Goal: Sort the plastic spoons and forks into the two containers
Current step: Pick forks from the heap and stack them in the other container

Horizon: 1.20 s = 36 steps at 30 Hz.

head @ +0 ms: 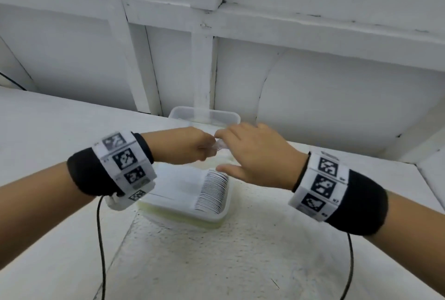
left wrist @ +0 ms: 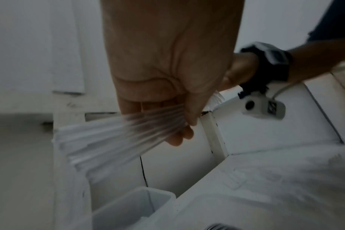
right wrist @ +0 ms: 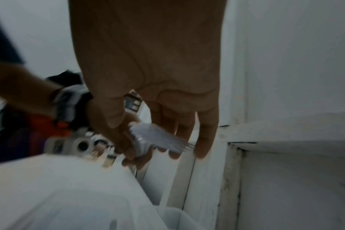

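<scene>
Head view: two clear plastic containers are set on a white, rough-textured worktop (head: 216,263). The near container (head: 224,213), rectangular with rounded corners, is filled on its right side by a dense nested row of spoons (head: 213,190); the rest of its contents cannot be made out. The far container (head: 204,113), thin-walled and translucent, stands at the worktop's back edge against white wooden panelling (head: 313,71); nothing can be made out inside it. Above the gap between them, a bundle of clear plastic forks (head: 220,147) is held between the left hand (head: 185,147) and the right hand (head: 252,155). Marker-printed bands over black cuffs are worn on both wrists. Left wrist view: the left grip is closed around the fork handles (left wrist: 118,138), which fan out as ribbed, glassy strips; a corner of the far container (left wrist: 152,196) lies below. Right wrist view: the tined ends of the forks (right wrist: 159,138) are pinched between the right thumb and fingers (right wrist: 205,140), so this grip is also grasping the bundle; a container rim (right wrist: 175,213) is seen beneath, blurred.
</scene>
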Motion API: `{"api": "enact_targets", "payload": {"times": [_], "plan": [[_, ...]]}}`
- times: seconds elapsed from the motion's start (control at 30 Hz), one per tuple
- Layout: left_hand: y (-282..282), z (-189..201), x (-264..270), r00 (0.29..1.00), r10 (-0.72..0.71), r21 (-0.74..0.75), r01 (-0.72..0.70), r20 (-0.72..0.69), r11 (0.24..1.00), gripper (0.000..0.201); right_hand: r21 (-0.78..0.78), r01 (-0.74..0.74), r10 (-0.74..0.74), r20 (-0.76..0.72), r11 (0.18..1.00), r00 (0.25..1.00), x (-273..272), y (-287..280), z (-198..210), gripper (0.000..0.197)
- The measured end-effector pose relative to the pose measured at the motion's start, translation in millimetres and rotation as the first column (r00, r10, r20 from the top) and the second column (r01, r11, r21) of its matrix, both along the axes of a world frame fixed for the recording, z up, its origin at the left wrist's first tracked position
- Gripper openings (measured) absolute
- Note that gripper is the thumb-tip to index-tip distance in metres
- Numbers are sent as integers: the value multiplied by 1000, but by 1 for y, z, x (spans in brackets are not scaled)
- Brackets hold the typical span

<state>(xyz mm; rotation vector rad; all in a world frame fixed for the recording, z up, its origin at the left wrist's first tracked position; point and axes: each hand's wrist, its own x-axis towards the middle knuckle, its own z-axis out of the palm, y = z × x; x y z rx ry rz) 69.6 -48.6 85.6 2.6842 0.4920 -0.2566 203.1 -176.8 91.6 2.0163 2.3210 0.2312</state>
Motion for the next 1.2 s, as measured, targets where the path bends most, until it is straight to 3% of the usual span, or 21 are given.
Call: {"api": "enact_targets", "payload": {"times": [0.1,0.2,0.4,0.5,0.6,0.7,0.8,0.9,1.1,1.2], "plan": [[17,0,4,995,-22,-379,-15,-94,925,16,224,-174,151,116,959,982,4,13,-16,44],[31,-1,4,982,-68,-602,-53,-176,796,18,339,-333,281,194,880,940,14,25,-26,29],[54,-10,6,966,-104,-774,-121,-235,621,11,87,-367,375,-106,926,921,26,40,-25,34],[63,-11,10,962,-84,-749,-146,-260,646,14,-14,-335,330,-151,942,932,29,51,-23,38],[77,-6,14,955,-28,-623,-170,-295,764,22,-73,-267,252,-162,961,954,37,67,-29,37],[106,-7,13,944,239,-469,-321,-227,823,37,-9,-187,180,-228,982,957,53,90,-41,32],[141,-20,7,831,551,-330,-540,-68,774,33,-109,-73,37,-302,991,953,67,112,-57,37],[159,-38,1,749,654,-169,-662,-106,730,31,-176,22,-82,-339,984,937,71,127,-76,36],[157,-65,4,648,722,-322,-756,-243,570,26,-326,41,-168,-372,944,913,66,141,-100,36],[156,-70,6,647,727,-351,-752,-231,558,28,-367,23,-170,-373,930,912,65,144,-100,34]]}}
